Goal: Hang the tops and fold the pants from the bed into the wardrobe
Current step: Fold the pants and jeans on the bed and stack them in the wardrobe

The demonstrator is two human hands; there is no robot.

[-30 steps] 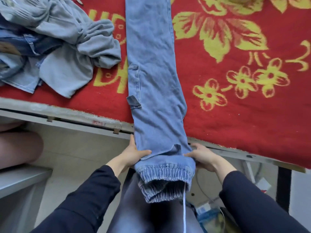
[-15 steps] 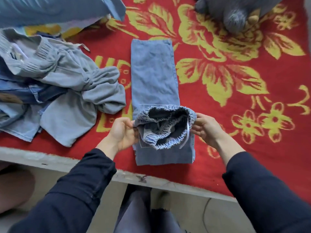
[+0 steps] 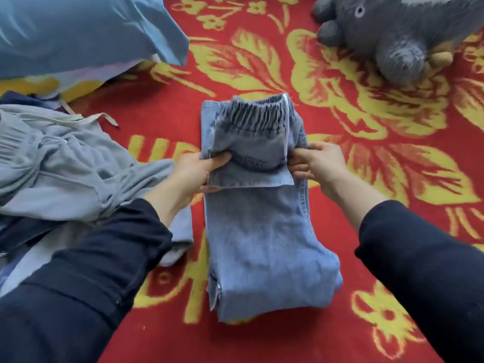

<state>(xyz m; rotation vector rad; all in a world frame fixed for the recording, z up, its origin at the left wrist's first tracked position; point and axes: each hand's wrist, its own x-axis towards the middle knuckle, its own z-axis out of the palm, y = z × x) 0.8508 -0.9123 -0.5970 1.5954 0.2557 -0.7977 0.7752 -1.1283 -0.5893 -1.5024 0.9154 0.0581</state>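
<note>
Now jeans [image 3: 262,231] sit pinched between left fingers [image 3: 218,161] and right fingers [image 3: 300,156].

A blue pillow [image 3: 78,30] and grey plush toy [image 3: 392,40] lie on a red floral blanket [image 3: 162,111].

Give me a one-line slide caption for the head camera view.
Left hand and right hand grip the folded light blue denim pants on a red and yellow floral blanket.

A bedroom: pillow [image 3: 78,30], plush toy [image 3: 392,35], flowered bedspread [image 3: 366,127].
</note>
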